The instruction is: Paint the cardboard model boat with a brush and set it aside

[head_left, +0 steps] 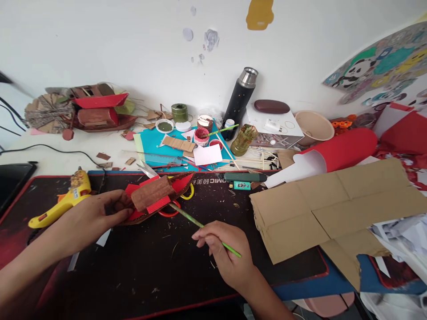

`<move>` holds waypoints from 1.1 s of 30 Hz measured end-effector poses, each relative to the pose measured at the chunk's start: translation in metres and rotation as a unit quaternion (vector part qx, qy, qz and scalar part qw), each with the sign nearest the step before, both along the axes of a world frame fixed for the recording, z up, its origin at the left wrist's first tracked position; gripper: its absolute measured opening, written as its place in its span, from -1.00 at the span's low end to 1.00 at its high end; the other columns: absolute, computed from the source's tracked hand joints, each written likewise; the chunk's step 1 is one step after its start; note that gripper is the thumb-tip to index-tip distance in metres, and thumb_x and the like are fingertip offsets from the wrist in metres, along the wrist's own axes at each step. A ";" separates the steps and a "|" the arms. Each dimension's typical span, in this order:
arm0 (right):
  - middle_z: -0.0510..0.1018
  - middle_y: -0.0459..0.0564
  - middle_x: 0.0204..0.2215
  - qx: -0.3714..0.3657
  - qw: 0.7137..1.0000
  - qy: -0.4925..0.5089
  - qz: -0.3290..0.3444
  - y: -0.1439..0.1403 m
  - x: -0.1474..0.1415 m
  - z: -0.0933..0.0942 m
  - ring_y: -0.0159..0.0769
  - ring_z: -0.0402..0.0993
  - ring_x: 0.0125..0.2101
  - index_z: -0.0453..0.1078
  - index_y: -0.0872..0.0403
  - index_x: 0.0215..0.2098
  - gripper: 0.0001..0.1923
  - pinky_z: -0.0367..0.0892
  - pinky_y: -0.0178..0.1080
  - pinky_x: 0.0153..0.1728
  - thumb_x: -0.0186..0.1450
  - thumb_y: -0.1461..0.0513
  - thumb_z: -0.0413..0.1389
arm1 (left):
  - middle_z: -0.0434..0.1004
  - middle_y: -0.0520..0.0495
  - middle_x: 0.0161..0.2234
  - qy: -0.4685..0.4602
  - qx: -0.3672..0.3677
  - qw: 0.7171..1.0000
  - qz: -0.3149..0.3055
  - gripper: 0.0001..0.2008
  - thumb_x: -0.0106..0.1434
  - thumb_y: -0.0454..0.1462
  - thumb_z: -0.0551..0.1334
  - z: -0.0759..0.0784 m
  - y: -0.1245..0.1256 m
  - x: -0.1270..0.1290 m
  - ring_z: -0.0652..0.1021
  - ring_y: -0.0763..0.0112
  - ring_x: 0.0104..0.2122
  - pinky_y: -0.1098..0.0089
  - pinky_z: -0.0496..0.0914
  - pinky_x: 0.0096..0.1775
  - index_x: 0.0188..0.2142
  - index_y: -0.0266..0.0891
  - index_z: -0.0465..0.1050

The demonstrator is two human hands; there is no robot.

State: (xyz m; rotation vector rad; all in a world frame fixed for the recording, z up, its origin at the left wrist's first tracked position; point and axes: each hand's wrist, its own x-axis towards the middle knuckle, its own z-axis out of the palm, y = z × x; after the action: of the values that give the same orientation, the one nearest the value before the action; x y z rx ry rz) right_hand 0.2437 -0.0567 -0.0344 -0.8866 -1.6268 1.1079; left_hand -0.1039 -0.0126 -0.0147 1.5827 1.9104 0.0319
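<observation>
Boat model (156, 198) of red and brown card sits low over the dark surface (160, 271), gripped by left hand (95, 218). Right hand (227, 253) pinches a green brush (200, 225) touching it. Pushing hard could dent the card.

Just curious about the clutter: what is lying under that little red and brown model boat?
Under the model boat, scissors show: blades poking out behind, red and yellow handle loops in front, on the dark desk mat. The boat hides their middle.

White wall (100, 40), cluttered desk (50, 149), daylight.
</observation>
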 end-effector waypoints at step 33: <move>0.77 0.04 -0.32 0.012 1.000 -0.004 -0.022 -0.014 0.003 -0.004 -0.27 0.70 -0.42 0.68 0.00 0.02 -0.68 0.53 -0.32 -0.49 0.72 0.12 0.07 | 0.62 0.07 -0.45 0.002 -0.028 1.000 0.007 -0.48 0.17 0.27 0.10 0.006 0.002 0.005 0.53 0.16 -0.45 0.25 0.34 -0.27 -0.28 -0.04 0.51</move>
State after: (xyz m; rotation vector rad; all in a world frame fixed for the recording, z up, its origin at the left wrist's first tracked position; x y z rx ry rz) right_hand 0.2471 -0.0710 -0.0382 -0.9080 -1.6170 1.0530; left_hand -0.0991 -0.0102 -0.0091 1.5344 1.9081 -0.0178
